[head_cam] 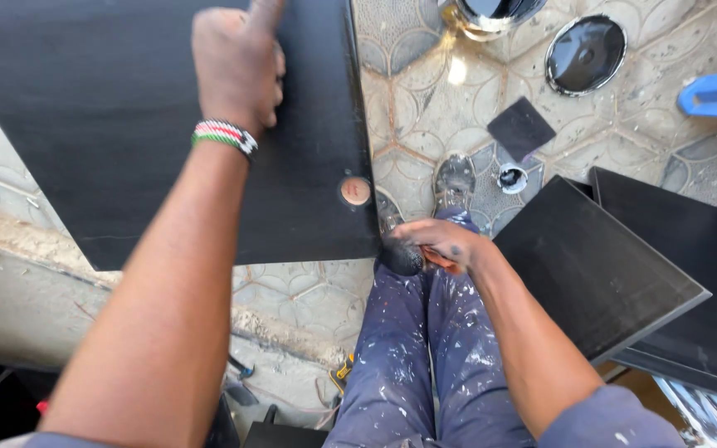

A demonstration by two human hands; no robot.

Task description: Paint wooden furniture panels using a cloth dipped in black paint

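the left hand (pixel 238 66) rests on the big black board (pixel 126 124), which lies tilted across the left and far part of the scene. the fingers are curled over the board's far edge, so the hand grips the panel and keeps it steady; the thumb side shows toward the right. on the wrist sits a beaded bracelet (pixel 224 135) in green, red, white and black.

the right hand (pixel 437 245) is near the middle, just at the near right corner of the board. its fingers are closed around a dark, round pad or sponge (pixel 400 259), and this pad touches the board's edge at the corner. a bit of orange shows under the fingers; what it is, i cannot tell.

to do this rubbing along the edge well, i judge that the left hand should hold the board firm so it does not rock, and the right hand should press the pad evenly and follow the edge in one line, with no heavy drip at the corner. the round pale spot (pixel 355 191) on the board near this corner is not black, so it looks like a place to take care of.

far on the patterned tile floor (pixel 425 99) stand an open tin (pixel 491 12) and its round lid (pixel 585 54). more black panels (pixel 599 265) lie at the right.
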